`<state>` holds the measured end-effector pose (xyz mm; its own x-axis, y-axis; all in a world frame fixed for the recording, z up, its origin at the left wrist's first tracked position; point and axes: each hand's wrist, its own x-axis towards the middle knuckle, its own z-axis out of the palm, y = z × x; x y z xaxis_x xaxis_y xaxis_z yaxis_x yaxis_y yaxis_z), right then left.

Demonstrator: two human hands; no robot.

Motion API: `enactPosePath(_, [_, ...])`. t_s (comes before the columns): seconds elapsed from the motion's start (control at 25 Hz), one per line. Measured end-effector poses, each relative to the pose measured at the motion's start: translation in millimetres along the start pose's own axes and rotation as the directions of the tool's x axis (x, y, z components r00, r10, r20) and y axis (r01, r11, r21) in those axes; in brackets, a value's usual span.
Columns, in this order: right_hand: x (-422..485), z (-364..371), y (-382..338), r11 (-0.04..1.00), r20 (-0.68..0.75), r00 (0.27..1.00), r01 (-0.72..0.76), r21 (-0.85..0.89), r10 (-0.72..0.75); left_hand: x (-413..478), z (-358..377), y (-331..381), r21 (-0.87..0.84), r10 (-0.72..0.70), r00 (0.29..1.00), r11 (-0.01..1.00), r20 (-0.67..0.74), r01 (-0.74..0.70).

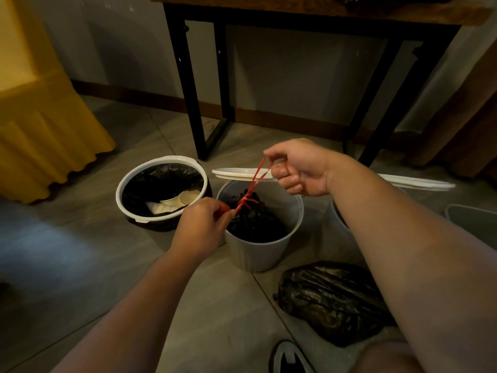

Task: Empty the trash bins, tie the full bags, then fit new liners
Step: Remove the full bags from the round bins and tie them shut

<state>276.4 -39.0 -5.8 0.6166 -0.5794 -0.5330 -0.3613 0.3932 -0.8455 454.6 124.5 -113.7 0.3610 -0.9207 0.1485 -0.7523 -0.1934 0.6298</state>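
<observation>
Pinching red string [253, 184] ends: left hand [201, 227], right hand [301, 168]; black bag [255, 223] inside grey bin [258, 255]; lined bin [166, 159] holds cups [188, 196].

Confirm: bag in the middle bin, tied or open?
Tied: red string knotted round the black bag, left hand and right hand pinching its ends.

Single head-worn view, wide-angle.
It looks forward and down, close over the left hand [200, 224], right hand [298, 168] and grey bin [258, 254] on the floor [107, 251].
</observation>
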Motion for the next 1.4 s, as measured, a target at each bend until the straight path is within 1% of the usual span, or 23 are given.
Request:
enactPosePath(0.08, [0, -3, -1, 0.993, -0.128, 0.992, 0.008, 0.118, 0.008, -4, 7, -16, -0.003, -0.112, 0.993, 0.994, 0.022, 0.112])
enactPosePath(0.16, [2, -8, -1, 0.977, -0.263, 0.965, 0.04, 0.211, 0.018, -10, 17, -37, -0.045, -0.284, 0.956, 0.957, 0.074, 0.288])
enactPosePath(0.2, [3, -11, 1, 0.966, -0.315, 0.949, 0.05, 0.252, 0.033, -13, 22, -48, -0.119, -0.385, 0.916, 0.91, 0.111, 0.397])
enactPosePath(0.24, [4, -14, 3, 0.954, -0.352, 0.934, 0.058, 0.294, 0.052, -17, 26, -56, -0.229, -0.475, 0.866, 0.836, 0.153, 0.499])
enactPosePath(0.28, [5, -16, 5, 0.94, -0.376, 0.924, 0.064, 0.335, 0.071, -21, 30, -62, -0.333, -0.545, 0.817, 0.748, 0.186, 0.574])
enactPosePath(0.32, [7, -18, 7, 0.927, -0.388, 0.918, 0.071, 0.369, 0.084, -24, 35, -67, -0.397, -0.592, 0.78, 0.678, 0.203, 0.619])
enactPosePath(0.36, [9, -20, 9, 0.916, -0.398, 0.913, 0.081, 0.393, 0.09, -26, 39, -71, -0.424, -0.621, 0.757, 0.641, 0.204, 0.64])
enactPosePath(0.56, [19, -27, 15, 0.901, -0.481, 0.871, 0.127, 0.416, 0.099, -38, 48, -81, -0.452, -0.673, 0.713, 0.583, 0.198, 0.675])
enactPosePath(0.64, [20, -29, 19, 0.936, -0.521, 0.851, 0.125, 0.33, 0.07, -40, 44, -79, -0.472, -0.671, 0.712, 0.57, 0.205, 0.673])
enactPosePath(0.68, [20, -29, 18, 0.958, -0.536, 0.844, 0.129, 0.256, 0.03, -40, 40, -75, -0.496, -0.66, 0.726, 0.574, 0.191, 0.652])
enactPosePath(0.76, [19, -27, 10, 0.983, -0.553, 0.826, 0.175, 0.062, -0.112, -36, 26, -61, -0.586, -0.618, 0.776, 0.584, 0.128, 0.562])
enactPosePath(0.8, [18, -23, 4, 0.978, -0.537, 0.821, 0.206, -0.04, -0.195, -33, 16, -50, -0.636, -0.584, 0.807, 0.59, 0.09, 0.498])
enactPosePath(0.84, [16, -18, -2, 0.963, -0.486, 0.832, 0.242, -0.116, -0.268, -29, 5, -40, -0.663, -0.543, 0.838, 0.609, 0.053, 0.436])
enactPosePath(0.92, [12, -3, -9, 0.935, -0.292, 0.892, 0.303, -0.183, -0.346, -19, -19, -13, -0.673, -0.453, 0.892, 0.657, 0.011, 0.341])
enactPosePath(1.0, [8, 17, -11, 0.904, -0.104, 0.928, 0.316, -0.287, -0.358, -10, -39, 17, -0.704, -0.357, 0.934, 0.655, 0.032, 0.274])
enactPosePath(1.08, [3, 36, -9, 0.851, 0.015, 0.932, 0.336, -0.403, -0.361, -1, -47, 44, -0.767, -0.291, 0.951, 0.586, 0.103, 0.262])
enactPosePath(1.12, [1, 45, -8, 0.834, 0.051, 0.929, 0.351, -0.426, -0.366, 2, -48, 54, -0.798, -0.277, 0.95, 0.536, 0.142, 0.276])
enactPosePath(1.24, [-9, 55, -12, 0.824, 0.086, 0.922, 0.377, -0.422, -0.378, 7, -48, 65, -0.87, -0.28, 0.921, 0.337, 0.272, 0.36])
enactPosePath(1.32, [-16, 57, -14, 0.808, 0.115, 0.922, 0.379, -0.45, -0.369, 11, -51, 62, -0.883, -0.293, 0.89, 0.212, 0.351, 0.418])
enactPosePath(1.4, [-19, 58, -15, 0.761, 0.15, 0.917, 0.391, -0.517, -0.37, 15, -54, 59, -0.888, -0.291, 0.877, 0.146, 0.382, 0.435])
